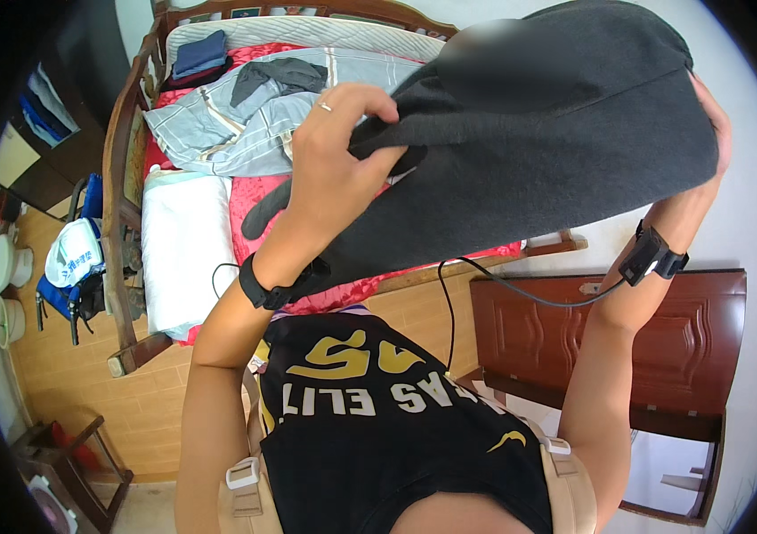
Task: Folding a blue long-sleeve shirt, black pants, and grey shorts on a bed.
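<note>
A dark grey cloth garment [518, 160] is held up before me and spans from the middle to the upper right. My left hand [345, 147], with a ring on one finger, pinches its gathered left edge between thumb and fingers. At the far right my right hand [715, 127] grips the garment's other end, mostly hidden behind the cloth. A strip of the same dark cloth [268, 210] hangs beside my left wrist. Behind the garment, a light blue-grey checked cloth [251, 140] lies rumpled on the bed, with a dark grey cloth [298, 77] on it.
The wooden bed frame [118, 220] holds a red sheet [255, 190], a folded white quilt [188, 247] and a small stack of folded clothes [199, 57]. A folded wheelchair [58, 290] stands left of it. A red-brown door panel [672, 334] is at the right. Cables run from both wrist devices.
</note>
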Demonstrator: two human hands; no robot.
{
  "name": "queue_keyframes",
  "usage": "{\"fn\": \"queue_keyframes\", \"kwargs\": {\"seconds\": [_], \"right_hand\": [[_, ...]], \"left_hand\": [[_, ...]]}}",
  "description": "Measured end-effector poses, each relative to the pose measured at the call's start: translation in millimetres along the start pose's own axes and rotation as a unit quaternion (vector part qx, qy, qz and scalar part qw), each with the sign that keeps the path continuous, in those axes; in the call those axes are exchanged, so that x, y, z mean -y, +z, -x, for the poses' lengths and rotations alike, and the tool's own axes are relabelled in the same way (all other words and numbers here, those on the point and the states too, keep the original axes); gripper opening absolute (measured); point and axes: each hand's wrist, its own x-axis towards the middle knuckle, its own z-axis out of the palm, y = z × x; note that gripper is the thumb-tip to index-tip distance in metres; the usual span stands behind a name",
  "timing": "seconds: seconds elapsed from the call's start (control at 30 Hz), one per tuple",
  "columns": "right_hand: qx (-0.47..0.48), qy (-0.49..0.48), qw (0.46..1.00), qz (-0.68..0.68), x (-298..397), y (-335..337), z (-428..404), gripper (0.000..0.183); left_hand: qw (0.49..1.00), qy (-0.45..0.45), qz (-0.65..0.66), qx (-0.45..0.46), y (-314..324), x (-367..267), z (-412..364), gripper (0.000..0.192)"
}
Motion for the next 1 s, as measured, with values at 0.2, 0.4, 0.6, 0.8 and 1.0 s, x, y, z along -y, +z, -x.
{"fn": "queue_keyframes", "kwargs": {"seconds": [0.2, 0.4, 0.6, 0.8, 1.0], "right_hand": [[0.141, 0.128, 0.908, 0.372, 3, 47, -26, 0.033], [0.399, -0.1, 0.71, 0.571, -5, 152, 14, 0.035], [0.161, -0.131, 0.729, 0.652, 0, 116, 57, 0.04], [-0.051, -0.226, 0.674, 0.701, -44, 75, 93, 0.03], [-0.162, -0.034, 0.862, 0.479, -62, 18, 137, 0.026]], "left_hand": [[0.853, -0.207, 0.14, 0.457, -3, 11, 4, 0.021], [0.865, -0.43, 0.202, 0.162, -30, 126, -9, 0.04], [0.768, -0.192, 0.448, 0.416, 19, -36, -18, 0.113], [0.88, -0.059, 0.314, 0.35, 64, -104, 32, 0.048], [0.88, -0.24, 0.018, 0.41, 65, 2, 51, 0.036]]}}
